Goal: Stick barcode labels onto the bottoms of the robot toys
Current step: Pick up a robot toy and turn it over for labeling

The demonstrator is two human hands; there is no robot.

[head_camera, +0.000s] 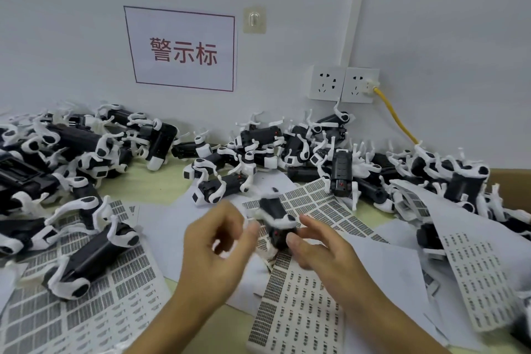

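- A black-and-white robot toy [277, 220] is held above the desk [161, 181], just in front of the sign [184, 49] on the wall.
- The right hand [319, 250] pinches the toy's near end between thumb and fingers.
- The left hand [218, 244] is blurred beside the toy, fingers curled; I cannot tell whether it holds anything.
- Barcode label sheets [298, 310] lie beneath the toy.
- More toys [287, 146] are piled beyond it, below the sign.
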